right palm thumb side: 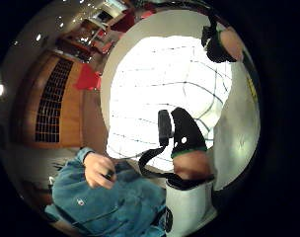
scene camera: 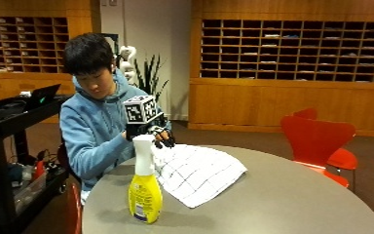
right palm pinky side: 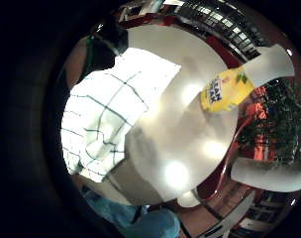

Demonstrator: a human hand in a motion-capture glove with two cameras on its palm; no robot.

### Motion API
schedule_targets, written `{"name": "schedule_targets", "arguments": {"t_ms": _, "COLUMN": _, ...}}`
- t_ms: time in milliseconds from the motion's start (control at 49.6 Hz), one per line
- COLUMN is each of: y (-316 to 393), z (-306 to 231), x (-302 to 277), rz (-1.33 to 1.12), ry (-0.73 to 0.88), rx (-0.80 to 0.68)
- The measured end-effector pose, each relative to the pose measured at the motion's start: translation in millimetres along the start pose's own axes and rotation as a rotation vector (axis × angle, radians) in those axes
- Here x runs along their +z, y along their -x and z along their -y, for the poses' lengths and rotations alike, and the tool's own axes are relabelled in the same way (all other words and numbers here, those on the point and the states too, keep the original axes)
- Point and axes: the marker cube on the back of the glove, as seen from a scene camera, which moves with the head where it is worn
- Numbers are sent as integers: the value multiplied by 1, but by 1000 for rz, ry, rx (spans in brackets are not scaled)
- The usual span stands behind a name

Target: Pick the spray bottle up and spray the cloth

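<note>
Two things sit on the table: the spray bottle upright beside the checked cloth. My gloved right hand hovers over the cloth's far edge, fingers relaxed, holding nothing.

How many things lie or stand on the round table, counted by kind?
Spray bottle, yellow with a white sprayer: 1
Checked cloth, white with dark lines: 1
Total: 2
The gloved right hand hangs above the cloth's far edge and holds nothing.
</note>
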Motion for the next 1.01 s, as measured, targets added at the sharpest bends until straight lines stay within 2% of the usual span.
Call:
{"name": "schedule_targets", "arguments": {"t_ms": 60, "y": -31, "z": -21, "x": -9, "rz": -114, "ry": -13, "rx": 37}}
{"name": "schedule_targets", "arguments": {"t_ms": 201, "y": -42, "z": -25, "x": -15, "rz": -89, "ry": -122, "rx": 55}}
{"name": "schedule_targets", "arguments": {"t_ms": 484, "y": -58, "z": -48, "x": -26, "rz": 62, "ry": -479, "rx": 126}}
{"name": "schedule_targets", "arguments": {"t_ms": 927, "y": -118, "z": -74, "x": -33, "rz": 251, "ry": -865, "rx": 378}}
{"name": "schedule_targets", "arguments": {"t_ms": 1007, "y": -138, "z": -70, "x": -32, "rz": 301, "ry": -891, "rx": 425}}
